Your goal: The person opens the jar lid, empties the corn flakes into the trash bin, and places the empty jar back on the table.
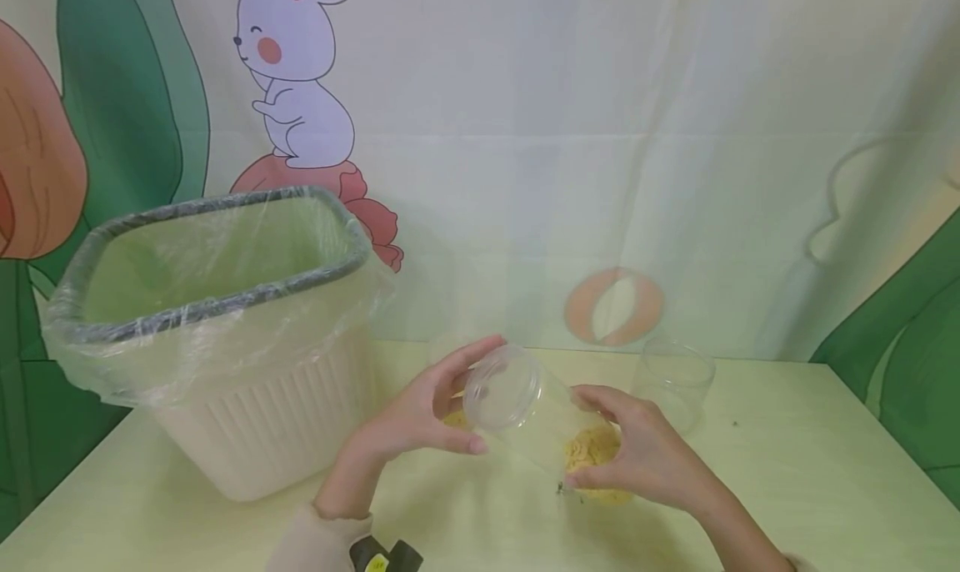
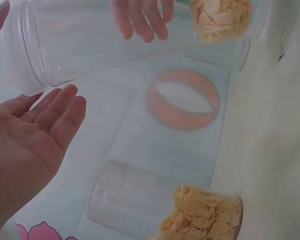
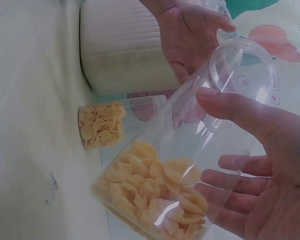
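Right of the bin (image 1: 262,422), a clear jar (image 1: 546,405) slanted, mouth toward the bin, crinkled yellow flakes (image 3: 150,187) piled in its base. The right hand (image 1: 645,451) grasped it with curled fingers; the left hand (image 1: 420,412), nearer the bin, spread released fingers about the mouth.

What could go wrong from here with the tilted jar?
Spill: the tilted jar has loose flakes at its lower end; tipping it further might send them toward the rim.
Slip: only the right hand clearly grips it; the left hand is spread beside the rim.
Knock: another clear jar stands beyond the right hand and might get bumped.
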Tool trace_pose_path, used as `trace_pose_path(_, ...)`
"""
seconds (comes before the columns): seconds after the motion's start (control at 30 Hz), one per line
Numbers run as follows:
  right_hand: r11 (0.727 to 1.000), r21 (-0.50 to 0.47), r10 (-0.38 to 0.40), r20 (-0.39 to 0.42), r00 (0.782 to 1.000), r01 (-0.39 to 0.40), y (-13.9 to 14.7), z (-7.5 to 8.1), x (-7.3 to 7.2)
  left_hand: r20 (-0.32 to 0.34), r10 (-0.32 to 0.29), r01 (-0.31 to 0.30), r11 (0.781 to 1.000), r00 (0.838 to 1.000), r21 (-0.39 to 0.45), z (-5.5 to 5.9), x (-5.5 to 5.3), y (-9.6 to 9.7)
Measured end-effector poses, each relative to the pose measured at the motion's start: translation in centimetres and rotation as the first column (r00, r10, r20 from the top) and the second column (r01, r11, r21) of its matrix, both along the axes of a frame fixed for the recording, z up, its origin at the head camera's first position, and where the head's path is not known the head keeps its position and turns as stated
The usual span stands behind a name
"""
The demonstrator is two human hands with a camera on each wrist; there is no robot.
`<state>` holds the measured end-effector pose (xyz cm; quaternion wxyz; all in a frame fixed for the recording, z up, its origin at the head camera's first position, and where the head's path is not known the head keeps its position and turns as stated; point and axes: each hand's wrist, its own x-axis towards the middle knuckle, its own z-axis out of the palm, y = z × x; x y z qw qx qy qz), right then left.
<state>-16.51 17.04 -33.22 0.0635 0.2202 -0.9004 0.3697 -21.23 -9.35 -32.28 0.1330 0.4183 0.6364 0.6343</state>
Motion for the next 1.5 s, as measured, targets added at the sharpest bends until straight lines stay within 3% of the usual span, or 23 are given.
trace_pose_path(0.1,1.0,0.005,0.001,0.016,1.0,-0.001,-0.1,0.1,0.1,-0.003,-0.036,0.036,0.999,0.999,0.023,-0.1,-0.1,-0.1)
trace_pose_path(0.2,1.0,0.01,0.008,0.012,1.0,-0.008,-0.1,0.1,0.2,-0.011,-0.035,0.035,0.999,0.999,0.034,-0.1,-0.2,-0.2)
trace_pose_path(0.43,1.0,0.015,0.023,-0.019,1.0,-0.023,0.0,0.1,0.3,-0.004,0.034,-0.034,0.999,0.999,0.022,-0.2,-0.2,0.0)
trace_pose_path(0.83,1.0,0.015,0.005,-0.022,1.0,-0.004,0.3,0.1,0.0,0.04,0.166,-0.169,0.982,0.985,0.09,-0.3,-0.1,0.1)
trace_pose_path(1.5,0.994,-0.057,-0.093,-0.079,0.992,0.089,2.7,1.3,-0.6,0.136,0.203,-0.217,0.971,0.97,0.097,-1.9,-1.5,-0.1)
